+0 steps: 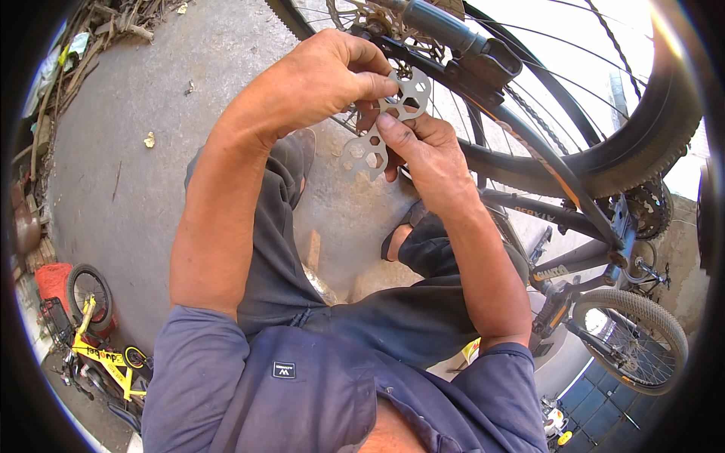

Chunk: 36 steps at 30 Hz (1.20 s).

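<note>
A flat silver multi-hole hex spanner (365, 153), with hexagonal holes of several sizes, slants across in front of me. My left hand (336, 75) pinches it near its upper end between thumb and fingers. Lower down, my right hand (434, 155) grips its middle, thumb lying on the face and fingers behind. Just beyond both hands is an upturned bicycle, its black frame (563, 215) running to the right. Its spoked wheel has a knobby tyre (619, 170), and a brake disc (408, 34) shows at the hub, partly behind my left hand.
At the lower left stands a yellow child's bicycle (109, 359) beside a red bundle (53, 281). Sticks and branches (57, 90) lie along the left edge. A wooden block (313, 248) rests on the concrete floor (162, 204) between my legs. Another bicycle wheel (633, 340) is at lower right.
</note>
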Motion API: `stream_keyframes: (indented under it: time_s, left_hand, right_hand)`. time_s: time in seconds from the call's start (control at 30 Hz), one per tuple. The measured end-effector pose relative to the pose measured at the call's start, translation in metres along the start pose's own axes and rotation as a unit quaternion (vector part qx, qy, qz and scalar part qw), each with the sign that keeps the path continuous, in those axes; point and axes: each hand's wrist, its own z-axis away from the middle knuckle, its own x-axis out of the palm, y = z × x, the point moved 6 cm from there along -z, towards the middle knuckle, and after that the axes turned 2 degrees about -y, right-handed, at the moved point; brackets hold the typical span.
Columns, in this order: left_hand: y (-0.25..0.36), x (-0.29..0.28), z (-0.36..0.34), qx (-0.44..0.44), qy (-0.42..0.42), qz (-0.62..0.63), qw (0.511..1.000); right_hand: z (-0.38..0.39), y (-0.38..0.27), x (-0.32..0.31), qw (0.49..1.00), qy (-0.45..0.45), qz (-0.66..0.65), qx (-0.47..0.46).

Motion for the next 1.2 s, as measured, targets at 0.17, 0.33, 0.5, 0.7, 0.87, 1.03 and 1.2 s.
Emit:
stream_keyframes:
  time_s: [0.17,0.33,0.5,0.7,0.87,1.03,1.2]
  left_hand:
    - [-0.007,-0.002,-0.003,-0.005,0.015,0.040,0.999]
    - [-0.007,-0.009,-0.002,-0.029,0.052,0.030,0.998]
    - [-0.030,-0.040,-0.007,-0.079,0.168,-0.177,0.966]
    - [-0.035,-0.060,-0.003,-0.086,0.208,-0.115,0.968]
    - [-0.030,-0.058,-0.002,-0.076,0.248,-0.115,0.959]
    - [-0.036,-0.057,-0.008,-0.076,0.244,-0.124,0.959]
    - [-0.038,-0.057,-0.008,-0.071,0.244,-0.090,0.963]
  right_hand:
    - [-0.001,0.000,-0.002,1.000,0.016,0.006,-0.004]
    - [-0.001,0.002,0.004,0.995,-0.049,0.080,0.047]
    - [-0.005,0.004,-0.003,0.962,0.033,0.270,0.005]
    - [-0.010,0.011,-0.009,0.902,0.093,0.417,-0.056]
    - [-0.019,0.011,-0.011,0.892,0.113,0.430,-0.077]
    - [-0.028,0.007,-0.008,0.874,0.125,0.463,-0.082]
    - [-0.026,0.007,-0.009,0.830,0.147,0.522,-0.134]
